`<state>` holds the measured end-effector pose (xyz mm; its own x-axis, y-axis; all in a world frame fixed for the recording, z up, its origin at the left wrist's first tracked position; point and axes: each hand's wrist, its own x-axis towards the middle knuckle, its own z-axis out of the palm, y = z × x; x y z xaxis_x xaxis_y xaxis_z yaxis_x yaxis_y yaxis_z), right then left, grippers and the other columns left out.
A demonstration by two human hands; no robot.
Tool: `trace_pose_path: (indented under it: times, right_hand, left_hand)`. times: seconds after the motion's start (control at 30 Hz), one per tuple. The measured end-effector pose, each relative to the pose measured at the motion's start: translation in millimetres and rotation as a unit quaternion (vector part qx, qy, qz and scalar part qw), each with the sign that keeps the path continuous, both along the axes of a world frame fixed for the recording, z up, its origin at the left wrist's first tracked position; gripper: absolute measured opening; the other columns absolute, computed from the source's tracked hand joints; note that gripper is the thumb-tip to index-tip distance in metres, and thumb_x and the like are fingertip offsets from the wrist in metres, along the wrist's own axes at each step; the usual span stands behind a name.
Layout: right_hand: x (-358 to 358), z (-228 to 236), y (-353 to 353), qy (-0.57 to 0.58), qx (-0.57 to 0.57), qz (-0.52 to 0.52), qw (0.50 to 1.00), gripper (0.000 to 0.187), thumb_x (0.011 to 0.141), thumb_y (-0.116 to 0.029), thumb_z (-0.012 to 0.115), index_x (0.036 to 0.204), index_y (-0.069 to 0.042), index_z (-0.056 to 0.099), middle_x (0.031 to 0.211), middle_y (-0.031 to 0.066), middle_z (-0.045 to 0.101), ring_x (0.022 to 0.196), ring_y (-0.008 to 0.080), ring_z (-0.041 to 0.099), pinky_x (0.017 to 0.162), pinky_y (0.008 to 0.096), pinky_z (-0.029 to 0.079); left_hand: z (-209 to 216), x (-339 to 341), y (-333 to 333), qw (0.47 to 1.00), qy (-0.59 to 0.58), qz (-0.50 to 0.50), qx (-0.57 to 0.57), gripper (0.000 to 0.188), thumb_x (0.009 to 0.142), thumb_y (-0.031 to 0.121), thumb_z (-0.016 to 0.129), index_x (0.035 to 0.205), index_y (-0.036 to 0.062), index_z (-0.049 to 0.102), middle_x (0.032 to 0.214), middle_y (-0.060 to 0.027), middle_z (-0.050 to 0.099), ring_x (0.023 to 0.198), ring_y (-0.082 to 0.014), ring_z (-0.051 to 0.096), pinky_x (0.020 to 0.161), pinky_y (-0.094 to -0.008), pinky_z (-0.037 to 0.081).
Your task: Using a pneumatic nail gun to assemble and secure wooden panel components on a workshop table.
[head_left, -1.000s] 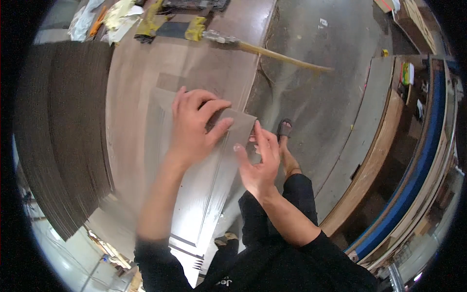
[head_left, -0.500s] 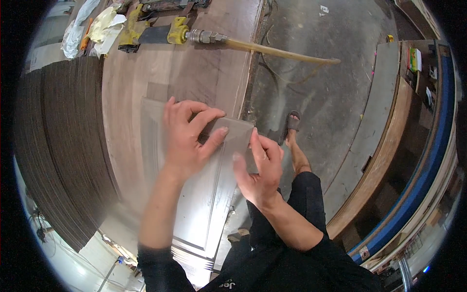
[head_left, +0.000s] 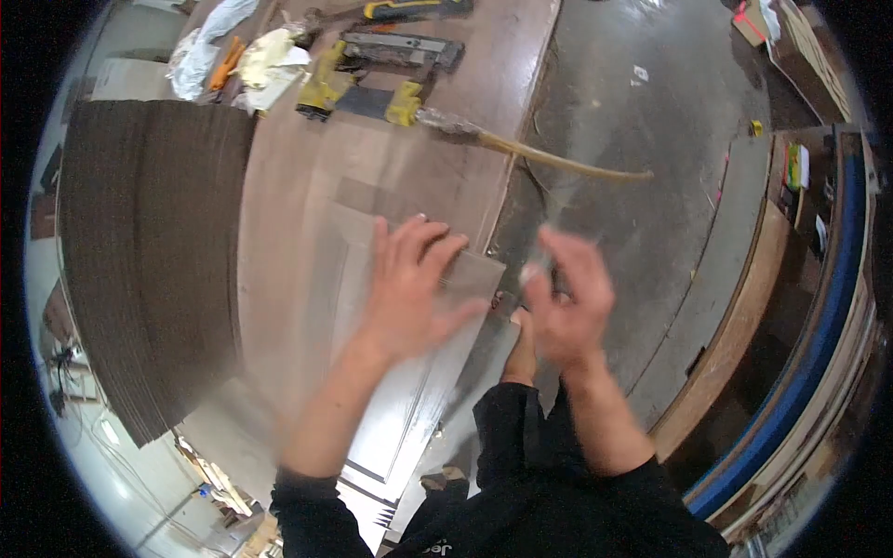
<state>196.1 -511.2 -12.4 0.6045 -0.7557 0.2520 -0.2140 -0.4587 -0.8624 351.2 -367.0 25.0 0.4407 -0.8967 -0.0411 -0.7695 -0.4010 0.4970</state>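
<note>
workbench (head_left: 307,177): broad brown board top, smooth, edges bowed by the lens; carries everything below.
stack of dark sheets (head_left: 139,260): thin brown layers, ribbed edge, lying along the bench's left side.
grey panel door (head_left: 391,409): pale, flat, rectangular with a recessed routed frame; lies on the bench in front of the person, its near corner overhanging the bench edge. blurred by motion.
concrete floor (head_left: 651,139): grey, dusty, to the right of the bench.
blue-edged rack (head_left: 819,353): curved along the far right, holding timber boards on edge.
air hose (head_left: 558,163): tan, thin, runs from the bench off over the floor.
yellow and black nail gun (head_left: 358,93): on the far end of the bench, joined to the hose.
crumpled rags (head_left: 242,56): white and yellowish, beside the nail gun at the bench's far left.
left hand (head_left: 409,288): flat on the door's upper right part, fingers spread and released, palm down.
right hand (head_left: 567,302): off the door's right corner, above the floor, fingers loosely splayed, gripping nothing; blurred.
</note>
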Motion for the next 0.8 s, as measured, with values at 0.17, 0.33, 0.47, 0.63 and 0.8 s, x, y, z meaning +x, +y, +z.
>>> trace_pose_path:
  times: [0.17,0.33,0.47,0.63,0.8]
  right_hand:
    - [138,32,-73,-0.108,-0.147,0.139,0.973,0.029,0.08,-0.012,0.077,0.109,-0.01,0.073,0.1,0.0126,0.07,0.095,0.0348,0.064,0.085,0.044,0.052]
    - [183,34,-63,-0.169,-0.125,0.186,0.96,0.024,0.08,-0.008,0.075,0.104,-0.008,0.071,0.096,0.0123,0.068,0.09,0.0337,0.064,0.082,0.0395,0.053]
    - [65,13,-13,-0.177,0.19,-0.013,0.966,0.015,0.086,-0.005,0.071,0.102,-0.004,0.068,0.092,0.0097,0.068,0.08,0.0232,0.068,0.073,0.0307,0.054]
    - [-21,-22,68,-0.03,0.243,0.007,0.97,0.044,0.083,-0.018,0.082,0.121,-0.004,0.065,0.105,0.0116,0.066,0.09,0.0228,0.065,0.083,0.0381,0.052]
    - [-5,-34,98,-0.07,0.156,-0.041,0.984,0.071,0.079,-0.019,0.085,0.142,-0.004,0.055,0.108,0.0116,0.063,0.093,0.0264,0.061,0.08,0.039,0.049]
  left_hand:
    - [1,-27,-7,0.999,-0.014,0.016,0.027,0.079,0.067,0.045,0.086,0.134,0.0149,0.056,0.135,-0.0158,0.048,0.136,-0.0431,0.037,0.118,-0.0694,0.012]
    - [-13,-28,-11,0.999,-0.019,0.038,0.029,0.074,0.071,0.046,0.083,0.133,0.0154,0.057,0.133,-0.0146,0.049,0.135,-0.0415,0.039,0.118,-0.0692,0.012]
    - [-11,-12,3,0.998,-0.031,0.045,-0.001,0.046,0.083,0.043,0.073,0.118,0.0153,0.066,0.121,-0.0098,0.054,0.126,-0.0355,0.046,0.118,-0.0645,0.016]
    - [-17,1,-19,1.0,-0.017,-0.001,-0.02,0.022,0.084,0.025,0.073,0.103,0.0145,0.072,0.104,-0.0066,0.058,0.109,-0.0297,0.054,0.112,-0.0572,0.029]
    - [-17,6,-14,1.0,-0.01,-0.015,-0.02,0.023,0.082,0.022,0.076,0.102,0.012,0.072,0.101,-0.0073,0.059,0.104,-0.0307,0.053,0.103,-0.049,0.035]
